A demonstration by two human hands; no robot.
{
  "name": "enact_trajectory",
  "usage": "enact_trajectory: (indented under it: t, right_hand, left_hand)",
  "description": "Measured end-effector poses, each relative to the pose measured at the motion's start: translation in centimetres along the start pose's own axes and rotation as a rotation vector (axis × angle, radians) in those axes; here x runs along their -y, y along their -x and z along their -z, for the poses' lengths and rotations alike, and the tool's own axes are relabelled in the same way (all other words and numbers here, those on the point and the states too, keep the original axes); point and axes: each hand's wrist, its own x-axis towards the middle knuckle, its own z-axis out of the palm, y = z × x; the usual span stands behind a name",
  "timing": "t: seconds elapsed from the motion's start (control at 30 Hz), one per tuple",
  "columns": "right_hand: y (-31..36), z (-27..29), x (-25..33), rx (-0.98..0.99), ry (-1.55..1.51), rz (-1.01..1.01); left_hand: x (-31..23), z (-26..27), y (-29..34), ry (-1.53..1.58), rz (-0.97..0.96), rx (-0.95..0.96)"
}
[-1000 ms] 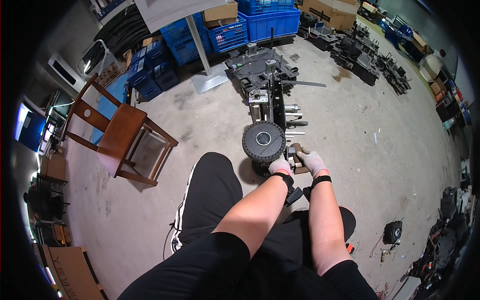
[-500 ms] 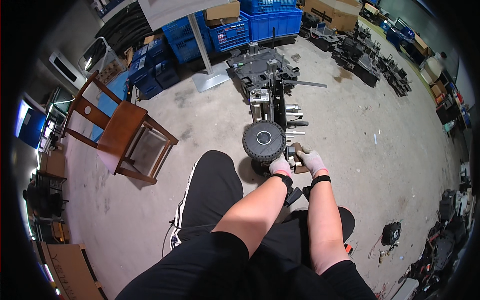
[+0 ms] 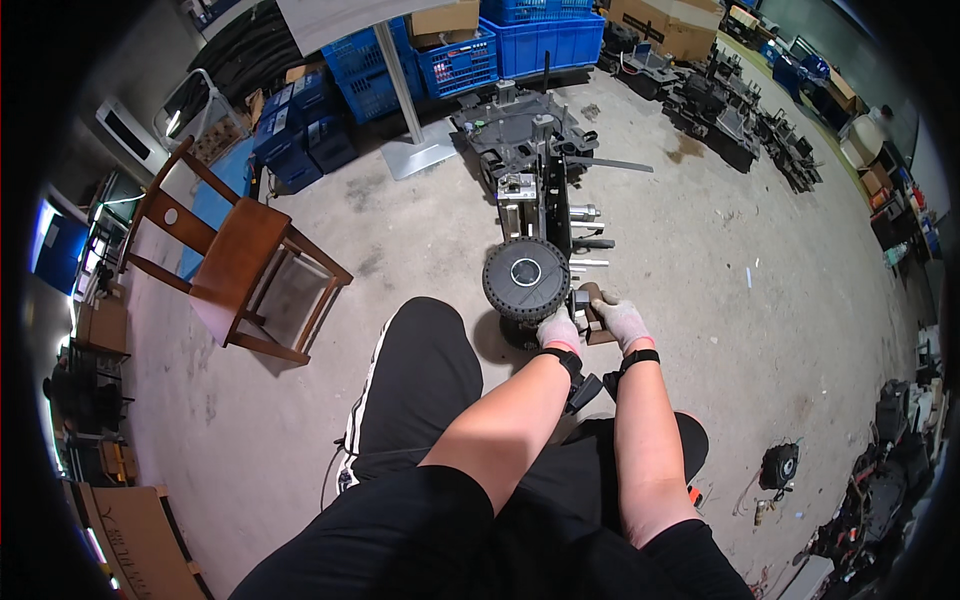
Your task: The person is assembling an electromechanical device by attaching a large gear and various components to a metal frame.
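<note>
A black wheel with a treaded tyre (image 3: 525, 277) lies face up at the near end of a long dark metal assembly (image 3: 556, 200). My left hand (image 3: 558, 329), in a pale glove with a pink cuff, reaches to the wheel's near right edge. Its fingertips are hidden there. Just to its right, my gloved right hand (image 3: 624, 321) is closed on a brown blocky part (image 3: 601, 336) beside the wheel. A small silvery metal piece (image 3: 580, 301) sits between the two hands. Black straps with dark modules circle both wrists.
Metal rods (image 3: 592, 263) stick out to the assembly's right. A wooden chair (image 3: 240, 262) stands on the left. Behind are a metal stand base (image 3: 420, 152), blue crates (image 3: 548, 52) and dark machine parts (image 3: 715, 115). A small black device with wires (image 3: 779, 467) lies at the lower right.
The whole view has shifted slightly. Both hands keep nearly the same places by the wheel and the brown part; no other movement shows.
</note>
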Motion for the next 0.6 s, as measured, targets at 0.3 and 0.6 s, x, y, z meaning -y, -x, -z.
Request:
enact_trajectory:
  t: [0.3, 0.6]
  right_hand:
    - [-0.2, -0.4, -0.6, -0.094, 0.081, 0.019]
    - [1.3, -0.6, 0.3, -0.089, -0.126, 0.012]
  left_hand:
    - [-3.6, 0.9, 0.8, -1.033, 0.004, 0.133]
    - [-1.4, 0.6, 0.3, -0.308, -0.023, -0.012]
